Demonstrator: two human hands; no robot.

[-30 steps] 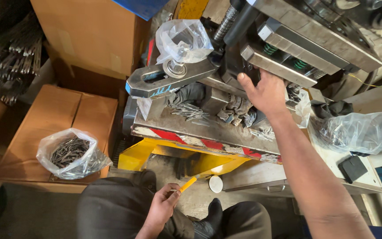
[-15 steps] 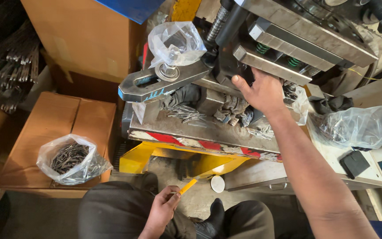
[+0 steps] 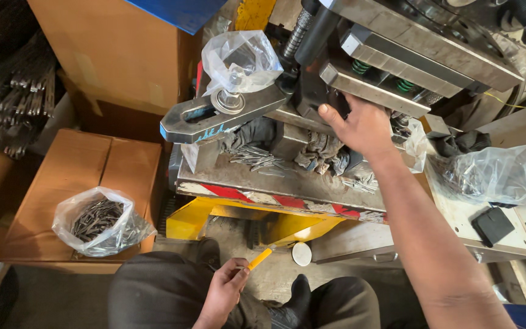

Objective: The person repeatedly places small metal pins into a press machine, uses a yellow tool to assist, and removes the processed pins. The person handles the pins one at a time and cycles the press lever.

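Observation:
My right hand [image 3: 360,125] reaches up into the steel press tooling [image 3: 397,52], its fingers against the dark block under the die plates; I cannot tell whether it grips a part there. My left hand [image 3: 223,292] rests low over my knee, pinching a thin tool with an orange handle [image 3: 260,259]. Small metal pins [image 3: 254,159] lie scattered on the press bed [image 3: 287,183], beside crumpled grey rags [image 3: 321,155]. A slotted steel clamp bar [image 3: 214,119] juts out to the left under a clear plastic bag [image 3: 241,61].
A clear bag of dark metal pieces [image 3: 98,222] sits on a cardboard box [image 3: 80,176] at left. A yellow frame [image 3: 245,222] stands below the bed's red-and-white striped edge. Another plastic bag [image 3: 488,176] and a black pad [image 3: 492,225] lie on the bench at right. Bundled metal parts [image 3: 13,97] hang far left.
My right hand has shifted slightly deeper under the die plates. My left hand has stayed low by my knee, still holding the orange-handled tool.

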